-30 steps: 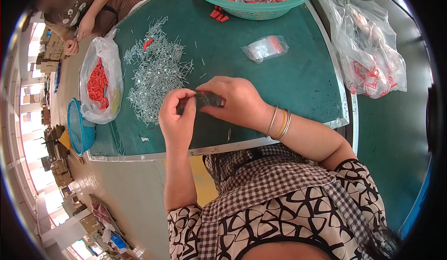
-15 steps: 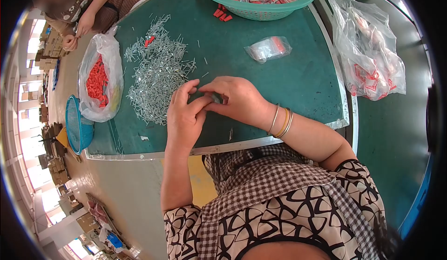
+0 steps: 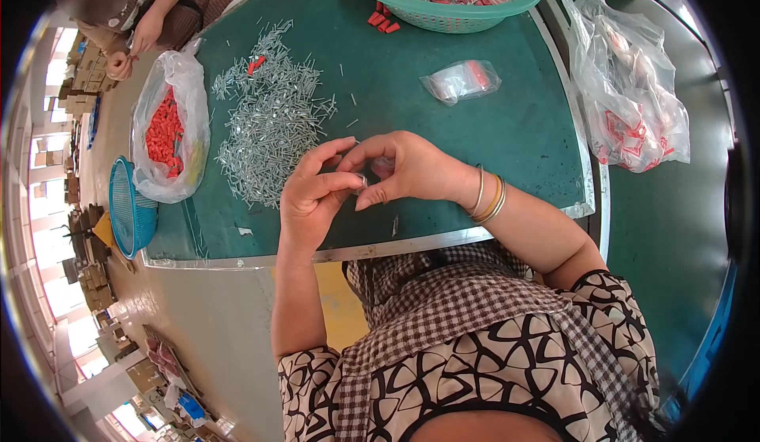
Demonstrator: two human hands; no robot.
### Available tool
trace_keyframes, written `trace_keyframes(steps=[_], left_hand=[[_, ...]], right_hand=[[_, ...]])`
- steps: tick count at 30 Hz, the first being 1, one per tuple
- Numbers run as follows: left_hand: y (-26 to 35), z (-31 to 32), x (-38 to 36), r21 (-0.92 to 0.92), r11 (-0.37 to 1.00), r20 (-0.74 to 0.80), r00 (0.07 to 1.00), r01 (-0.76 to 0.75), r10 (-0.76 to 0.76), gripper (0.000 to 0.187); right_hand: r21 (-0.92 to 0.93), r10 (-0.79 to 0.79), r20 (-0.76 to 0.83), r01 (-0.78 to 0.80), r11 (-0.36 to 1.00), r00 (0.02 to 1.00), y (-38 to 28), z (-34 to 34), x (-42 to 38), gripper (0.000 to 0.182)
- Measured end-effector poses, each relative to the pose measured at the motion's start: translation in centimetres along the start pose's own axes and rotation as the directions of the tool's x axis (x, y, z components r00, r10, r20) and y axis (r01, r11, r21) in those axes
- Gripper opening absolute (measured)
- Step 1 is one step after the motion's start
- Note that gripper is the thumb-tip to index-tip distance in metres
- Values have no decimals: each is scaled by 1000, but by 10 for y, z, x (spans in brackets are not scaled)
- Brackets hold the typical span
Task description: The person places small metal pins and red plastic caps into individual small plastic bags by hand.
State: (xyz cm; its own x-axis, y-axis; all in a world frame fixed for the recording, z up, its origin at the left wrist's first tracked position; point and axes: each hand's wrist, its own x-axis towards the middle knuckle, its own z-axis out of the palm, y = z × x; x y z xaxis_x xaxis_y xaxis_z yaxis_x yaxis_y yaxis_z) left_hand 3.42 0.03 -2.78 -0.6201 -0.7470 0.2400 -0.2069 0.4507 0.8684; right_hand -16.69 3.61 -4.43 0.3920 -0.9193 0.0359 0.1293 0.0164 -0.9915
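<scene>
My left hand [image 3: 309, 196] and my right hand [image 3: 416, 169] meet above the near part of the table, just right of a heap of screws [image 3: 265, 137]. Between the fingertips shows a bit of a small clear plastic bag [image 3: 382, 166], mostly covered by the fingers. My left thumb and forefinger pinch at its left side, where something shiny catches light. The right fingers curl round the other side, thumb pointing down-left. Whether anything is inside the bag cannot be made out. A stack of clear bags with a red band [image 3: 461, 81] lies beyond my right hand.
Red plugs [image 3: 164, 137] fill an open plastic bag on the left, beside a blue basket [image 3: 131, 212]. A green basket [image 3: 443, 18] holds bagged red pieces, with loose red plugs [image 3: 383, 22] nearby. A carrier bag [image 3: 633, 101] lies right. Another person's hands [image 3: 131, 50] are far left.
My right thumb has dropped away from my left fingertips, opening a gap between them. More of the clear bag shows between my hands. The view has shifted slightly.
</scene>
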Motion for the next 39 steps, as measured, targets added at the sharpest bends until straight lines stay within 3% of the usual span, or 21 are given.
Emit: trace_keyframes(steps=[7,12,15,19,21,22,24,25,28,32,39], left_hand=[[-1,1,2,-163,986,13,999,-32,34,22],[2,0,2,-158,987,44,999,-13,21,21],[-2,0,1,-131,991,39,999,-16,21,22],[0,1,1,-95,995,16,1000,6,-4,21],[11,2,4,-226,973,-98,993,44,-68,20],[15,3,6,-290,955,-150,983,57,-104,19],[8,-5,9,-150,959,-287,918,239,-274,15],[4,-9,11,-90,938,-362,866,336,-345,13],[-11,-15,36,373,893,-333,935,251,-124,9],[-37,-10,64,698,698,-167,984,162,-61,11],[-52,-1,75,893,447,-44,999,45,-12,8]], right_hand=[[98,18,41,-22,995,999,12,0,2,44],[264,100,65,-113,958,993,1,-1,-1,40],[248,172,39,-176,953,984,-8,-1,-1,36],[104,107,-42,-103,989,993,-3,0,-1,33],[-60,55,-104,-62,996,993,-3,-1,0,33],[-18,55,-128,-58,998,990,-4,0,0,34],[65,59,-175,-48,997,983,-7,0,0,35],[-26,5,-208,-11,1000,978,-7,1,-1,37],[-254,-136,-264,67,965,955,-6,2,-1,40],[-367,-188,-309,65,928,932,-6,3,-1,41],[-377,-188,-310,61,924,932,-6,3,-1,39]])
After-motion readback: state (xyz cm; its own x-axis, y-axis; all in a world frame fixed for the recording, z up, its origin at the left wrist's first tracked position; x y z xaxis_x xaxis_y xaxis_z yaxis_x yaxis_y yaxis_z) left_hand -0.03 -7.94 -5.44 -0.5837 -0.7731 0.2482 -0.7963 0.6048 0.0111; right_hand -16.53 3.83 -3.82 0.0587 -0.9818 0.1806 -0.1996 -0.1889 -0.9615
